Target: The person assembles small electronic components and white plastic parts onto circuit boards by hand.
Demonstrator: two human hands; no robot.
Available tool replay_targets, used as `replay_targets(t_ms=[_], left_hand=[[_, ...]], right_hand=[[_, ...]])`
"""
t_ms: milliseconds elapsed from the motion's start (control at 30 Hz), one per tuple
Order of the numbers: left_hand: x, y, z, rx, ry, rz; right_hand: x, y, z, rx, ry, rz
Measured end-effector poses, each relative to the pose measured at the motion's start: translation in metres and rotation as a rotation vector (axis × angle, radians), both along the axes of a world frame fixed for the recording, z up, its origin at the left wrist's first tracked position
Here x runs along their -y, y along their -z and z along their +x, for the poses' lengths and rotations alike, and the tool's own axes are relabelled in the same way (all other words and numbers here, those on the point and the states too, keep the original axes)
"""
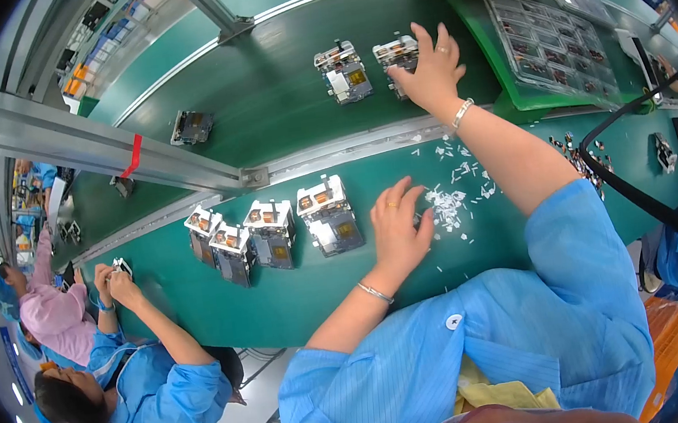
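My right hand point(433, 68) reaches over the dark green belt with its fingers spread. It is at the right side of a small electronic assembly point(390, 56) with a white top, partly covering it. I cannot tell whether the thumb touches it. A similar assembly point(343, 72) stands just left of it on the belt. My left hand point(398, 223) hovers low over the green table, fingers apart, with nothing visible in it. Small white paper-like scraps point(448, 207) lie scattered beside it. To its left stands a grey and white assembly point(330, 216) with copper-coloured parts.
Several more assemblies point(269, 234) stand farther left on the table. A metal rail point(366, 152) separates table and belt. At right, clear compartment trays point(553, 48) rest on a green stand point(522, 101), near small loose parts point(586, 161) and a black cable point(644, 204). Co-workers sit on both sides.
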State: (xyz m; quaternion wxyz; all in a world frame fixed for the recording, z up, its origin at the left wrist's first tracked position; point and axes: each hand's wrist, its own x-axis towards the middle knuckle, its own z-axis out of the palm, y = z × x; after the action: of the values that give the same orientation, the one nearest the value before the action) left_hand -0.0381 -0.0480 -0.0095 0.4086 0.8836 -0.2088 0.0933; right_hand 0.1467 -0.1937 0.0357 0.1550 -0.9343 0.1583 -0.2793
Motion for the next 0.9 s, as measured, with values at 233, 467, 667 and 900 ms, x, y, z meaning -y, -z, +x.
replay_targets(t_ms=[233, 467, 667, 900], left_hand=[[-0.003, 0.011, 0.001, 0.056, -0.045, -0.099], [-0.012, 0.008, 0.004, 0.033, -0.296, -0.127], [-0.027, 0.015, 0.014, -0.172, -0.303, -0.468], [-0.016, -0.003, 0.022, 0.044, -0.137, -0.178]], right_hand=[[0.030, 0.038, -0.012, -0.103, -0.219, 0.383], [0.039, 0.054, -0.052, -0.118, -0.317, 0.721], [0.027, 0.030, -0.128, -0.236, -0.581, 1.291], [0.071, 0.027, -0.193, 0.046, -0.539, 0.481]])
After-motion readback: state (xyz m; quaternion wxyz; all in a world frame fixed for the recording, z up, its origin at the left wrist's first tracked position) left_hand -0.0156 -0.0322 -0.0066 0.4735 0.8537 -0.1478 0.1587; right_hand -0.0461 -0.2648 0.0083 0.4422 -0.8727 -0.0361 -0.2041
